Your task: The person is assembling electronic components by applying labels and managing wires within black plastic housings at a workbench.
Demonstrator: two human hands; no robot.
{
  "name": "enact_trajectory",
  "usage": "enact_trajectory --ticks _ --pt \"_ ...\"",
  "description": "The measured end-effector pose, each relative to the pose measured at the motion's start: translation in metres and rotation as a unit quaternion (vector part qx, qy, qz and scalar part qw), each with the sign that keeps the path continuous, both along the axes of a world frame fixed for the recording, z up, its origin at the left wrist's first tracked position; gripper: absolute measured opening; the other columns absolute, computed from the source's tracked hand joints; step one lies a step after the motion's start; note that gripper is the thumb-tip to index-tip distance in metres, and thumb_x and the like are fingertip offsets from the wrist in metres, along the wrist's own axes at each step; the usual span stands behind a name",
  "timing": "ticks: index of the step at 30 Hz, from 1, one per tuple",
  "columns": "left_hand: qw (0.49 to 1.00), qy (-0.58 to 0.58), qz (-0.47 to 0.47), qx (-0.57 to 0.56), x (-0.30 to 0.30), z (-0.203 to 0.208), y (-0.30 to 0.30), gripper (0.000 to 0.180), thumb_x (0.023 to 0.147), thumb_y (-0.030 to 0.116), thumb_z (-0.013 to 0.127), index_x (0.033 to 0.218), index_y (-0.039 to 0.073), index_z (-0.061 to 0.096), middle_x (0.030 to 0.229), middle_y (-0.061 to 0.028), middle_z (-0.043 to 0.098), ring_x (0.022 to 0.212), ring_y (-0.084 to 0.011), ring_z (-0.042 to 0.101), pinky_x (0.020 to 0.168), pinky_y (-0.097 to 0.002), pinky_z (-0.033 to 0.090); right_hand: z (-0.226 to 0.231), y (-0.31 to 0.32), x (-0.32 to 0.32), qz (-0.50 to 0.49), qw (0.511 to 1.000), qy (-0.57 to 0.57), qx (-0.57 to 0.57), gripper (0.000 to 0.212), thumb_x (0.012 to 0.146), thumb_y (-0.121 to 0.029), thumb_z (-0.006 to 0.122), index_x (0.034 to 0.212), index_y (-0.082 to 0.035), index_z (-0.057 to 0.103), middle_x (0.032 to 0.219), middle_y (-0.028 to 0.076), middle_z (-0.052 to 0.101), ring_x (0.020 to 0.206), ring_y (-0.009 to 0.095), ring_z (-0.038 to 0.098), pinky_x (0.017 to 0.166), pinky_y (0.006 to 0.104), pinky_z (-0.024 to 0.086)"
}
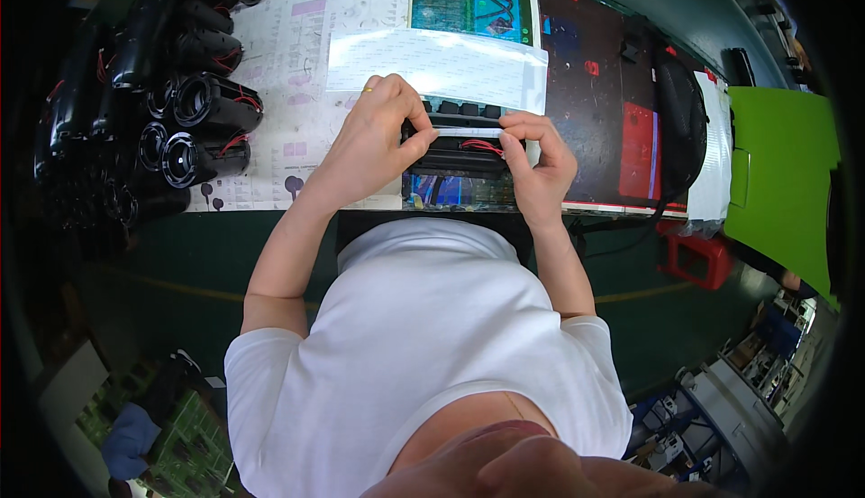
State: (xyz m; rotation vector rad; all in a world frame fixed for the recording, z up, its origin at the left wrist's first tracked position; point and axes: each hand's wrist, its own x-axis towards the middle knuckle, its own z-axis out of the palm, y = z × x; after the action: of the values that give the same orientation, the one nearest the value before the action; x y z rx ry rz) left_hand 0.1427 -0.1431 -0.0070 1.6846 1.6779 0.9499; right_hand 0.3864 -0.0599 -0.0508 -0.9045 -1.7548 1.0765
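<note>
A narrow white strip is stretched level between my two hands. My left hand pinches its left end between thumb and forefinger, and my right hand pinches the right end the same way. Directly beneath lies a black plastic housing, partly covered by the strip and my fingers. Red wires show in the housing just under the strip. Whether the strip touches the housing I cannot tell. Beyond my hands lies a glossy white sheet that looks like a label backing.
Several black cylindrical housings with red wires are piled at the left of the table. A black case lies at the right, near a bright green panel. A red stool stands below the right edge. Another person is at the lower left.
</note>
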Motion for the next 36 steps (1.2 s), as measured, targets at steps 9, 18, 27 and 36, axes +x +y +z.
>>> enact_trajectory --ticks 9,18,27,36 --pt "0.998 0.051 0.009 0.044 0.006 -0.003 -0.002 0.019 0.087 -0.001 0.08 0.093 0.002 0.062 0.106 -0.0112 0.062 0.104 -0.03 0.063 0.091 -0.0413 0.053 -0.004 -0.001 -0.003 -0.009 0.993 -0.015 0.116 0.013 0.088 0.008 0.078 0.094 -0.002 0.072 0.105 0.011 0.079 0.101 0.026 0.075 0.093 0.0367 0.057" --pt "0.977 0.159 0.05 0.13 0.025 -0.006 -0.01 0.023 0.087 0.0 0.082 0.095 0.002 0.061 0.102 -0.0123 0.064 0.087 -0.0336 0.069 0.074 -0.0432 0.058 -0.004 -0.003 -0.008 -0.037 0.976 -0.053 0.208 0.016 0.087 0.009 0.077 0.096 -0.002 0.07 0.104 0.013 0.078 0.098 0.029 0.076 0.083 0.0367 0.06" --pt "0.98 0.167 0.099 -0.049 0.021 0.013 -0.009 0.034 0.088 0.008 0.086 0.108 -0.001 0.06 0.103 -0.0163 0.067 0.092 -0.0386 0.071 0.076 -0.0445 0.059 0.043 -0.002 -0.003 -0.018 0.918 -0.338 0.208 0.025 0.088 -0.005 0.083 0.098 -0.004 0.061 0.089 0.011 0.069 0.082 0.032 0.072 0.069 0.0436 0.058" --pt "0.999 0.018 -0.014 0.033 0.009 -0.025 -0.029 0.078 0.076 0.009 0.093 0.143 -0.002 0.055 0.142 -0.0201 0.054 0.127 -0.0411 0.06 0.103 -0.0453 0.054 0.068 0.019 -0.048 0.14 0.795 -0.398 0.436 0.028 0.079 -0.02 0.077 0.1 -0.01 0.062 0.088 0.006 0.068 0.082 0.023 0.07 0.069 0.0358 0.052"
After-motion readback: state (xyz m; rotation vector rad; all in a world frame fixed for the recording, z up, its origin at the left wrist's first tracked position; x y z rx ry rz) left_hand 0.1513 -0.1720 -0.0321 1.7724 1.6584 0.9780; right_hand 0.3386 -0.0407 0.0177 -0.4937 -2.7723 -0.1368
